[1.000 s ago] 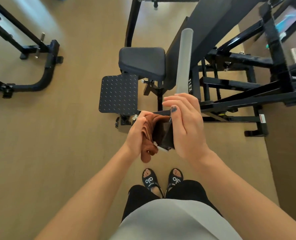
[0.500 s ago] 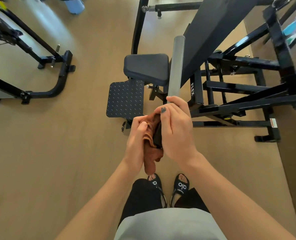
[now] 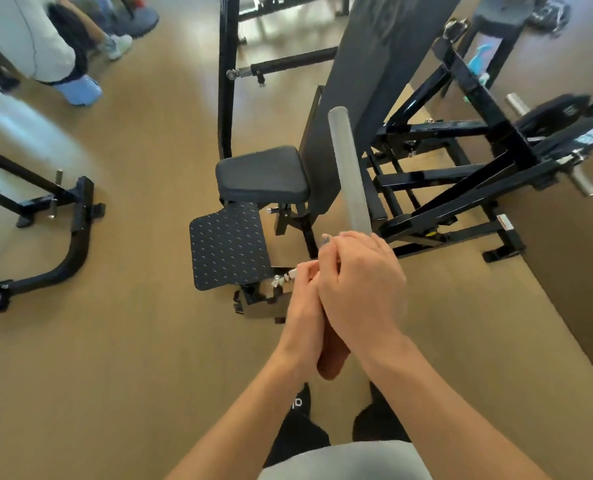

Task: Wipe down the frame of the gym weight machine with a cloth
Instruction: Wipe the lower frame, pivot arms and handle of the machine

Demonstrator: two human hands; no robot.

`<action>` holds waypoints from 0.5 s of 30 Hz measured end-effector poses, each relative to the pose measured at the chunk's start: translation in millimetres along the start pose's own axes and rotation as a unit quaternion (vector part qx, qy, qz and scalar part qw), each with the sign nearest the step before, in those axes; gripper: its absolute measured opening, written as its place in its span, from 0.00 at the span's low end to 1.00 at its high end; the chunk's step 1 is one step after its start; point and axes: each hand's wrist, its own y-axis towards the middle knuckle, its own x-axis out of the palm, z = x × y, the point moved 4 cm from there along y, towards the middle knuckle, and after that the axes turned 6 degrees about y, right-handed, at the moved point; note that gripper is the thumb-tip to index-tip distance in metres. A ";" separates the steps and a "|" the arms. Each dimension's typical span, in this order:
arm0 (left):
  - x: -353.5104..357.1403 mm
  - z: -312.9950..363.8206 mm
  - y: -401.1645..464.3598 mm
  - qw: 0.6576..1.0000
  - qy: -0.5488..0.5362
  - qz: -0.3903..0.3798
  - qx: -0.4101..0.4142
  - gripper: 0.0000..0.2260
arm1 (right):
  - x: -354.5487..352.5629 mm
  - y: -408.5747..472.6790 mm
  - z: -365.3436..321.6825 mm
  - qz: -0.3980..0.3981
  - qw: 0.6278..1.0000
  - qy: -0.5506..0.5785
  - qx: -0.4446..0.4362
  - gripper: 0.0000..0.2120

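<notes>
Head view: cloth [image 3: 333, 358] is clasped, apparently by both hands, left hand [image 3: 302, 313] and right hand [image 3: 360, 289]; frame [image 3: 461, 199] could be missed if bunched

Single head-worn wide-angle view, looking steeply forward and down from standing height. Near and central: both hands [image 3: 343, 292], clasped together just below the grey handle bar [image 3: 348, 174]. Farther off: black machine frame [image 3: 468, 168], seat pad [image 3: 262, 174] and tan floor [image 3: 115, 341], curving toward the edges. No second view.
</notes>
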 end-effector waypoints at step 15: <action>-54.4 -60.6 41.3 0.994 0.062 0.007 -0.095 0.05 | -3.4 -11.8 -3.4 0.105 0.991 -0.082 0.020 0.26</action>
